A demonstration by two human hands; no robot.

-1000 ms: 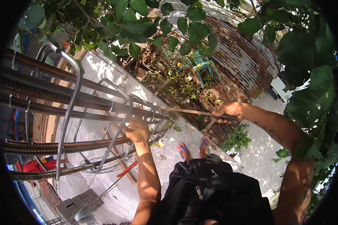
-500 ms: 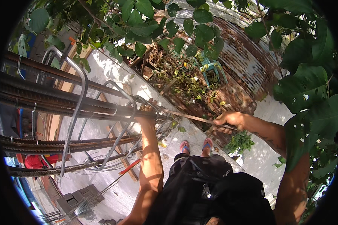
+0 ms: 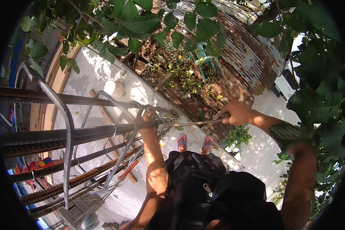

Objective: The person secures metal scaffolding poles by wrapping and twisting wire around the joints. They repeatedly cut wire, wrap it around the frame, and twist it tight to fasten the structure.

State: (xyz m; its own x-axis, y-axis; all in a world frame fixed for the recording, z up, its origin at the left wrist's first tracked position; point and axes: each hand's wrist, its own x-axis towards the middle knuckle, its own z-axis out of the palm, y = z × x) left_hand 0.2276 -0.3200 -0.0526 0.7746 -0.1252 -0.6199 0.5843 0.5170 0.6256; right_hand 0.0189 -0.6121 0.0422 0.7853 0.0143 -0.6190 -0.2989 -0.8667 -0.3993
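A cage of ribbed steel rebars (image 3: pixel 92 132) runs in from the left, ringed by bent grey steel stirrups (image 3: pixel 67 126). My left hand (image 3: pixel 147 118) is closed round the cage's near end, where bars and a stirrup meet; part of its grip is hidden. From beside it, a thin brownish rod (image 3: pixel 195 123) extends rightward. The far tip of that rod is in the closed fingers of my right hand (image 3: pixel 235 114), arm stretched out. Exactly how the rod meets the cage is too small to tell.
Leafy branches (image 3: pixel 314 99) overhang the top and right, touching my right forearm. Rusty corrugated sheets (image 3: pixel 249 53) and a green plastic chair (image 3: pixel 205 59) lie beyond the concrete ledge. A white bucket (image 3: pixel 114 89), timber and loose wire (image 3: pixel 90 220) are on the left.
My view has shifted and the cage appears tilted lower on the left. My right hand has moved up and now holds the rod closer to its tip; the rod looks more level.
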